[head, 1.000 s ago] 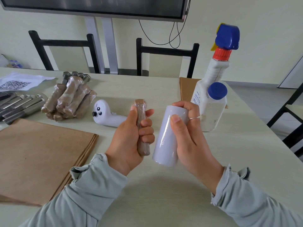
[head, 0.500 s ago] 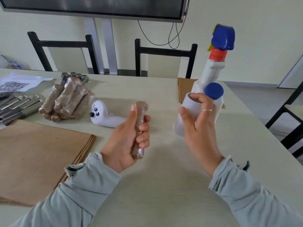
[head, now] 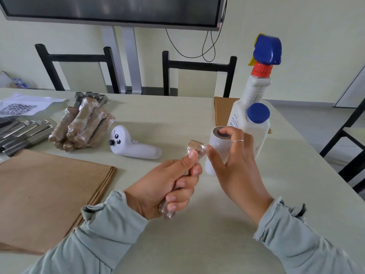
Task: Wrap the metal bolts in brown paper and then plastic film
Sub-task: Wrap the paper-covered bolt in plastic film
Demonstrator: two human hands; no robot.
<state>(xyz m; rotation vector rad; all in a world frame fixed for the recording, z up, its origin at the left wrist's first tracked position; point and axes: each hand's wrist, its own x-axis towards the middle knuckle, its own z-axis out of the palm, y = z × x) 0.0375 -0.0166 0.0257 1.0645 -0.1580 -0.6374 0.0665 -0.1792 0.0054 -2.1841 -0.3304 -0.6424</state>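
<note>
On the table (head: 197, 115), a paper stack (head: 49, 194) lies near left, with a pile of wrapped bolts (head: 83, 125) beyond it. At centre the left hand (head: 164, 190) curls its fingers round a wrapped bolt (head: 197, 148), held tilted above the table. Just right, the right hand (head: 237, 167) holds the film roll (head: 216, 149), fingers hooked over its top, thumb touching the bolt's head.

One head-worn wide-angle view, looking forward and down.

It looks from the near edge of the surface (head: 197, 244) across to its far edge, close above the left hand (head: 166, 186) and right hand (head: 235, 165); chairs (head: 197, 76) and a screen (head: 118, 10) stand beyond.
</note>
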